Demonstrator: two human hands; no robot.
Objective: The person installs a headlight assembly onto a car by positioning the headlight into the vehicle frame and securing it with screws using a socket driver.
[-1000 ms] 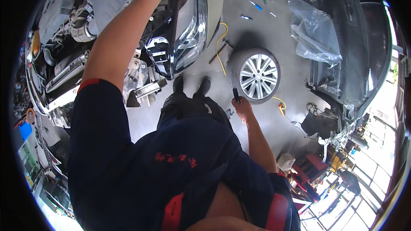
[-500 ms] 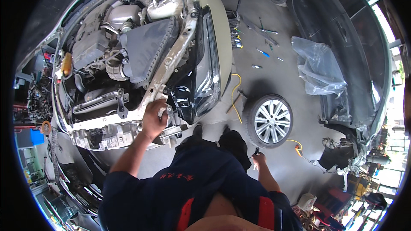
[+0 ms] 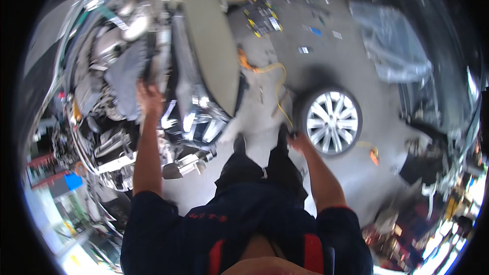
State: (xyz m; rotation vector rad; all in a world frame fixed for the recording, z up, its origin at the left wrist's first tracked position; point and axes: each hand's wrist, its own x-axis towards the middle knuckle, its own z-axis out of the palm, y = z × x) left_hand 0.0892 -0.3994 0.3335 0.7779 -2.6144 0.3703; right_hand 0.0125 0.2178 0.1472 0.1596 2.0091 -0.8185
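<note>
Fingers of our left hand [image 3: 149, 97] rest flat on the front edge of the stripped engine bay [image 3: 109, 86], at ten o'clock, seemingly bracing us, arm stretched straight. Our right hand [image 3: 300, 141] hangs low at three o'clock beside the loose alloy wheel [image 3: 333, 120] on the floor; motion blur hides whether it grips anything.
</note>
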